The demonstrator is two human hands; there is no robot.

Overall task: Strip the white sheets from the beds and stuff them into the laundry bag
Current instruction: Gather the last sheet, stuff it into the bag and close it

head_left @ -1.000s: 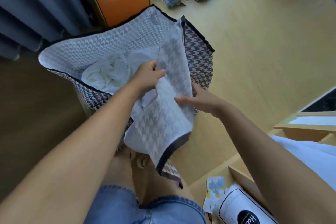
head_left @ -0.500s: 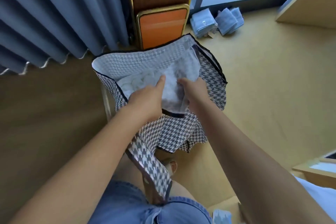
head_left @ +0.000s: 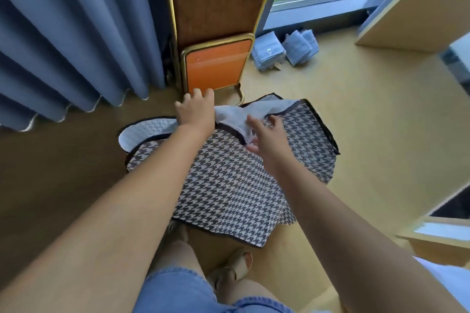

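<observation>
Both hands have come out of the laundry bag (head_left: 241, 185), and its houndstooth side now lies folded over the mouth where the white sheets showed half a second ago. The left hand (head_left: 195, 112) hovers over the bag's far edge, fingers spread and holding nothing. The right hand (head_left: 265, 134) is open too, its fingers loose, just beside a pale fold (head_left: 234, 119) at the mouth; whether that is sheet or lining, I cannot tell. The bag sits on the floor (head_left: 356, 122), near an orange panel (head_left: 216, 63) and a blue curtain (head_left: 76, 33).
</observation>
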